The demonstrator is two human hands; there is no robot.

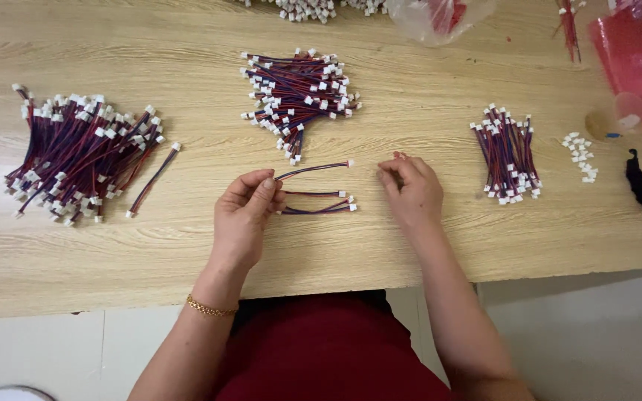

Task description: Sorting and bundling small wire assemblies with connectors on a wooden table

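Light wood desk, viewed straight down. Closest in, the left hand pinches one end of a few short red-and-blue wire leads between thumb and fingers, their white plugs fanned out to the right. The right hand sits just beside those plugs, fingertips bunched together, holding nothing I can make out. Further back: a big wire pile far left, another heap in the middle, a tidy bundle right, and loose white connectors beside it.
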